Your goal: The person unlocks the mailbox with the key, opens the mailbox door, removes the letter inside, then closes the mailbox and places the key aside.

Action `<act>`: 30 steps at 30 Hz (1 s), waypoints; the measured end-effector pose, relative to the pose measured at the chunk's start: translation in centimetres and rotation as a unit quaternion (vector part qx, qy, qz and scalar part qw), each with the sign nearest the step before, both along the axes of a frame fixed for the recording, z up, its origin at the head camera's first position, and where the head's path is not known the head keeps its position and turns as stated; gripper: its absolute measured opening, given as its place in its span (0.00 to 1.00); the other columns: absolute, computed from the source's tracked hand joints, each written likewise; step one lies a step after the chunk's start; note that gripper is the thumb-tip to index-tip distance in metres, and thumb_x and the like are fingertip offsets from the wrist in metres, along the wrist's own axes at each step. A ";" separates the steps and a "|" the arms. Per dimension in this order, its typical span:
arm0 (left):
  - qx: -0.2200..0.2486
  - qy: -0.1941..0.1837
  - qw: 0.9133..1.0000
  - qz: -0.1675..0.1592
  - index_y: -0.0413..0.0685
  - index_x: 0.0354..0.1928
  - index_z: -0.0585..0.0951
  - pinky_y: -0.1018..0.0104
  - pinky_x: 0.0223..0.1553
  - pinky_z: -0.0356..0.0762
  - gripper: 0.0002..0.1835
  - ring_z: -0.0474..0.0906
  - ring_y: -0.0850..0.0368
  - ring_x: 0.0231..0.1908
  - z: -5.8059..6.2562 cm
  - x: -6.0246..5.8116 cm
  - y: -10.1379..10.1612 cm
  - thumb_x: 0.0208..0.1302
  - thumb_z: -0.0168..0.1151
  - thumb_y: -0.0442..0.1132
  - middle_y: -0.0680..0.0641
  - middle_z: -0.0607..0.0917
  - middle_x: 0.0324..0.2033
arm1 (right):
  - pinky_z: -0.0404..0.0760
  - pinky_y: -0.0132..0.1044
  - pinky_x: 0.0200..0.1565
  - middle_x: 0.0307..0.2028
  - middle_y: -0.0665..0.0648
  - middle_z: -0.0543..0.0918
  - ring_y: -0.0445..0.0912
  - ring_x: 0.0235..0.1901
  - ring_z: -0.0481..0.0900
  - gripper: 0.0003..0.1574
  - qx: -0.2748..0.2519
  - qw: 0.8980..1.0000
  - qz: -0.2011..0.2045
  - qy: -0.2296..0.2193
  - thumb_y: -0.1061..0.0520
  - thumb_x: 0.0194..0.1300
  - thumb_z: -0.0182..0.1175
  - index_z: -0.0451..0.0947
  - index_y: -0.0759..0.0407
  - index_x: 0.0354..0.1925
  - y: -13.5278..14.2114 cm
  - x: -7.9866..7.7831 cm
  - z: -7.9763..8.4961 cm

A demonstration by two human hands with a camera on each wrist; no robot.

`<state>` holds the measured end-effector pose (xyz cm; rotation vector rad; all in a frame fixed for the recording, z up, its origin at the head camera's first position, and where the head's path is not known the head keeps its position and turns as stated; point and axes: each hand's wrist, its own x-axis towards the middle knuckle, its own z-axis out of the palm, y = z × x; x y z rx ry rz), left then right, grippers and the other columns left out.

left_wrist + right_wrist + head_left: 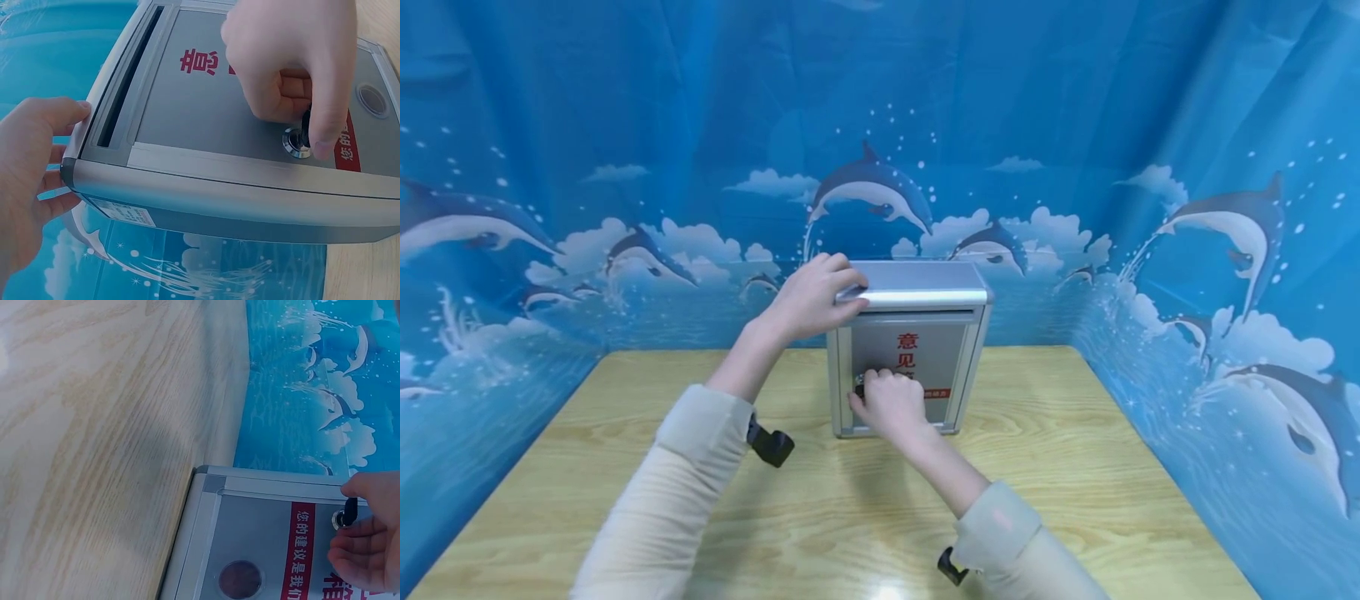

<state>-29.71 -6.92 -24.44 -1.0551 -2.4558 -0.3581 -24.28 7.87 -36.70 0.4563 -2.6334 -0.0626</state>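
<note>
A silver metal suggestion box [951,350] with red lettering stands upright on the wooden table, its slot near the top of the front. My left hand [816,296] grips the box's upper left corner, thumb at the front edge and fingers over the top. Low on the front's left side, my right hand [895,404] pinches a black-headed key [350,511]. The key sits in a round chrome lock [292,145]. In the left wrist view, the right hand's curled fingers cover part of the lettering and of the key.
The wooden table [1060,467] spreads around the box. A blue curtain [700,167] printed with dolphins and clouds encloses its back and sides. Below the lock, a round window [373,100] shows on the box's front. Black wrist mounts [771,444] hang beside both sleeves.
</note>
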 end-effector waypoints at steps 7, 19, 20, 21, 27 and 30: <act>-0.001 -0.010 1.000 0.000 0.47 0.47 0.81 0.57 0.44 0.70 0.14 0.71 0.51 0.42 0.1 0.1 0.0 0.63 0.59 0.45 0.47 0.78 0.42 | 0.63 0.32 0.09 0.12 0.51 0.69 0.41 0.09 0.63 0.24 -0.020 0.999 0.023 0.034 0.43 0.61 0.58 0.71 0.57 0.16 -0.1 -0.1 -0.6; 0.003 -0.001 1.000 0.005 0.47 0.47 0.81 0.57 0.44 0.70 0.14 0.71 0.51 0.43 -0.1 0.0 0.0 0.63 0.59 0.45 0.47 0.78 0.42 | 0.60 0.33 0.12 0.09 0.48 0.62 0.41 0.09 0.60 0.25 -0.226 0.965 0.042 -0.126 0.52 0.67 0.46 0.63 0.52 0.12 0.2 -0.4 -0.8; 0.003 0.000 1.000 0.005 0.47 0.47 0.81 0.57 0.44 0.70 0.14 0.71 0.51 0.42 -0.1 0.0 0.0 0.63 0.59 0.45 0.47 0.78 0.42 | 0.59 0.33 0.12 0.09 0.48 0.62 0.41 0.09 0.59 0.25 -0.248 0.958 0.048 -0.137 0.52 0.67 0.46 0.62 0.52 0.12 0.3 -0.5 -0.8; 0.004 0.001 1.000 0.004 0.47 0.47 0.81 0.57 0.43 0.70 0.14 0.71 0.51 0.42 -0.1 0.0 0.0 0.63 0.59 0.45 0.47 0.78 0.42 | 0.59 0.33 0.12 0.09 0.47 0.62 0.40 0.09 0.58 0.25 -0.269 0.950 0.052 -0.146 0.52 0.67 0.47 0.63 0.52 0.12 0.3 -0.5 -0.8; 0.003 0.006 1.000 0.009 0.48 0.47 0.81 0.56 0.46 0.69 0.14 0.71 0.50 0.44 -0.2 0.0 0.1 0.62 0.59 0.46 0.47 0.78 0.43 | 0.65 0.32 0.16 0.10 0.48 0.70 0.42 0.11 0.67 0.24 -0.369 0.902 0.056 -0.218 0.51 0.67 0.48 0.71 0.57 0.16 0.8 -0.7 -0.9; 0.000 0.007 1.000 0.013 0.48 0.47 0.81 0.56 0.47 0.69 0.14 0.71 0.50 0.44 -0.2 0.1 0.1 0.62 0.59 0.46 0.48 0.78 0.43 | 0.76 0.36 0.21 0.16 0.54 0.78 0.49 0.18 0.78 0.21 -0.430 0.860 0.052 -0.270 0.49 0.67 0.49 0.78 0.62 0.25 0.9 -0.8 -1.1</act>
